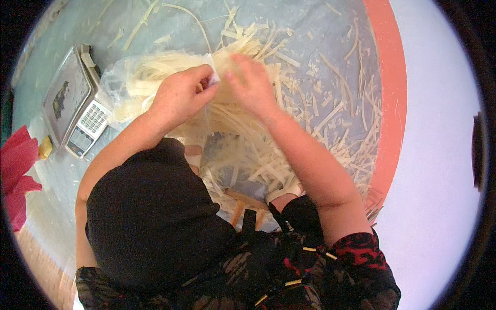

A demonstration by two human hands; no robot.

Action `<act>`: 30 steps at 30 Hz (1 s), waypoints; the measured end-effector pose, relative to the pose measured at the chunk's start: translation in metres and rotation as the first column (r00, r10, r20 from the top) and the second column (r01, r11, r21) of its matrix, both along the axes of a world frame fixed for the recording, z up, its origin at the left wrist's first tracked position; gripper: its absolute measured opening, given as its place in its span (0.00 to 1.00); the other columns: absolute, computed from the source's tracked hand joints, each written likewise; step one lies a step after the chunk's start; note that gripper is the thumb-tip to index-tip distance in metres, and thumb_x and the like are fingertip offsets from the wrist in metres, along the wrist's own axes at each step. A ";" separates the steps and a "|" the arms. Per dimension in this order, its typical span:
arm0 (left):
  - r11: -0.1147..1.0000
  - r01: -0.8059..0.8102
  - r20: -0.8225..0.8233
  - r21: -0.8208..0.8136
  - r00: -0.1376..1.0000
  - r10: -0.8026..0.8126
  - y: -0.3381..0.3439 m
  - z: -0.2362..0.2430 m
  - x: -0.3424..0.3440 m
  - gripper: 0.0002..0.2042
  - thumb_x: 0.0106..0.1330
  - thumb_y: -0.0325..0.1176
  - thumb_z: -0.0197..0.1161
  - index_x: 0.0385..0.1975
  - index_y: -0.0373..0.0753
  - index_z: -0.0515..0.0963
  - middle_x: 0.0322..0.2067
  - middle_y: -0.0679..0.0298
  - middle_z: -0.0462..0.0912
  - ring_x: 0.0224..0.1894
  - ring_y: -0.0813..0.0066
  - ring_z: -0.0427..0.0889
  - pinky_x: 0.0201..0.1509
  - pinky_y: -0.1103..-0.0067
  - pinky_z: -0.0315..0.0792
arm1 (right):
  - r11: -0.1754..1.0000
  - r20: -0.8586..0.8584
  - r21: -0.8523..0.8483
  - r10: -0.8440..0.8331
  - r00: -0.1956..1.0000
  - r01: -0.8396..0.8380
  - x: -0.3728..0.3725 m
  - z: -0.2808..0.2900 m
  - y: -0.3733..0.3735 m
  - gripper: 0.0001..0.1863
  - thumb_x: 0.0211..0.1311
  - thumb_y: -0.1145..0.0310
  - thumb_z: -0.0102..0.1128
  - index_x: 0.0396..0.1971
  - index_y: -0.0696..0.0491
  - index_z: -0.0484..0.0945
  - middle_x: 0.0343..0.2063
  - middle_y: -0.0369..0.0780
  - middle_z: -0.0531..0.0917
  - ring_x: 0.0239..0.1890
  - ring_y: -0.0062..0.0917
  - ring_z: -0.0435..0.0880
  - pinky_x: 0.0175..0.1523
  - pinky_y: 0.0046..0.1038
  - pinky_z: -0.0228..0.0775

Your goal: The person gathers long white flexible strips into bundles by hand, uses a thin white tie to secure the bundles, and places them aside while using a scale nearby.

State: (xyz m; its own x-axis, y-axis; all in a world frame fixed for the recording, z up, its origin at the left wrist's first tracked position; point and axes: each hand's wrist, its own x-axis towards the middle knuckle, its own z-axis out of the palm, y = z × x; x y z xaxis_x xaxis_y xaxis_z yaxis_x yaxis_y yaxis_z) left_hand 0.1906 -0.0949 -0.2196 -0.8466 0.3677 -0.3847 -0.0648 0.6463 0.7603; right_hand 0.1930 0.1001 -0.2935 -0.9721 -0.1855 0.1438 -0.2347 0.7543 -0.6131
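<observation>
Taken from the middle of the view, the left hand (186,93) is between 10 and 11 o'clock, its thumb and fingers pinched together on a small white piece (211,66). The right hand (253,85), at 12 o'clock, is blurred and just beside it; whether its fingers grasp anything, I cannot tell.

Pale strips (227,114) lie bunched under and around both hands, reaching from 10 o'clock to 12. A clear bag (114,81) is at 10 o'clock, by the left wrist, with strips against it. More strips and scraps are scattered over the grey-blue floor (305,49), mostly from 1 o'clock round to 4.

Between 9 and 10 o'clock stands a scale (67,103), its keypad and display toward the person and a dark patch on its flat plate. Near it, at 9 o'clock, are a small yellow thing (45,148) and, farther out, a red cloth (18,178).

The person's knee, in black cloth (150,217), is at 8 o'clock. One pale shoe (284,194) shows between 4 and 5 o'clock. An orange-red band (391,103) curves past 2 and 3 o'clock, beside a white wall (439,170).
</observation>
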 end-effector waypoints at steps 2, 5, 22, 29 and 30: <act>0.991 0.105 -0.191 -0.082 0.974 -0.119 0.000 0.001 -0.001 0.11 0.62 0.38 0.62 0.32 0.35 0.74 0.23 0.60 0.80 0.25 0.70 0.81 0.30 0.75 0.73 | 0.994 0.120 -0.101 0.046 0.992 -0.034 0.014 0.005 -0.016 0.27 0.59 0.60 0.60 0.58 0.52 0.70 0.54 0.50 0.76 0.57 0.39 0.75 0.63 0.34 0.64; 0.994 0.074 -0.043 0.078 0.997 -0.070 -0.006 -0.002 -0.005 0.11 0.62 0.38 0.61 0.33 0.36 0.75 0.25 0.58 0.82 0.28 0.69 0.82 0.33 0.75 0.73 | 0.966 0.338 -0.257 0.111 0.935 -0.022 0.009 0.021 0.002 0.28 0.61 0.59 0.59 0.60 0.52 0.68 0.54 0.50 0.76 0.55 0.40 0.76 0.62 0.36 0.65; 0.825 -0.075 0.395 0.560 0.900 -0.187 -0.031 0.017 -0.005 0.07 0.69 0.35 0.59 0.37 0.39 0.76 0.28 0.69 0.80 0.31 0.82 0.79 0.34 0.82 0.73 | 0.731 0.511 -0.356 -0.370 0.776 0.583 -0.031 -0.009 0.096 0.34 0.60 0.47 0.60 0.55 0.61 0.73 0.53 0.48 0.78 0.55 0.30 0.76 0.58 0.30 0.66; 0.779 -0.388 0.527 0.492 0.845 0.087 -0.033 0.050 -0.001 0.04 0.68 0.33 0.60 0.39 0.42 0.76 0.30 0.73 0.80 0.34 0.86 0.78 0.38 0.84 0.73 | 0.621 0.808 -0.343 -0.188 0.559 0.705 -0.027 0.004 0.108 0.29 0.64 0.50 0.58 0.55 0.58 0.73 0.48 0.43 0.79 0.49 0.26 0.78 0.53 0.30 0.70; 0.763 -0.449 0.568 0.465 0.812 0.132 -0.026 0.047 -0.001 0.04 0.69 0.31 0.59 0.40 0.43 0.76 0.31 0.74 0.80 0.34 0.87 0.78 0.38 0.85 0.72 | 0.597 0.789 -0.425 -0.125 0.602 0.681 -0.013 0.003 0.097 0.33 0.62 0.46 0.57 0.57 0.58 0.72 0.48 0.45 0.79 0.49 0.29 0.77 0.55 0.32 0.68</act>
State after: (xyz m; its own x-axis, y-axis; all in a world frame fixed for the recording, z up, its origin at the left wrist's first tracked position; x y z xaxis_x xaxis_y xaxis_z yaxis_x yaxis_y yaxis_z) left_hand 0.1900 -0.1211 -0.1722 -0.7099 0.4123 -0.5711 -0.6257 0.0032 0.7801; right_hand 0.1795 0.1973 -0.2909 -0.7712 0.1248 -0.6242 0.6285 -0.0067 -0.7778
